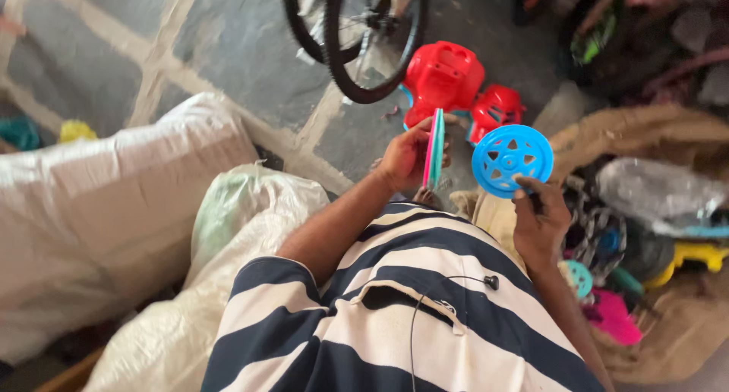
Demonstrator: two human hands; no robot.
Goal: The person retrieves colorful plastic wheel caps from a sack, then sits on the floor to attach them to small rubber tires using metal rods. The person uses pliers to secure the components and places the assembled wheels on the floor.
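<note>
My left hand (402, 158) grips a thin stack of plastic discs (433, 149), pink and teal, held edge-on in front of my chest. My right hand (541, 219) holds up a round blue plastic wheel (512, 158) with star-shaped spokes by its lower rim, face towards me. The two hands are a short way apart. Just beyond them on the stone floor lie two red plastic toy parts (445, 75), one large and one smaller (497, 110).
A bicycle's black tyres (363, 54) stand at the top centre. Large white sacks (99, 210) fill the left side. On the right a burlap sack (645, 134) holds mixed plastic toy parts, among them a yellow piece (695, 255) and a pink one (619, 320).
</note>
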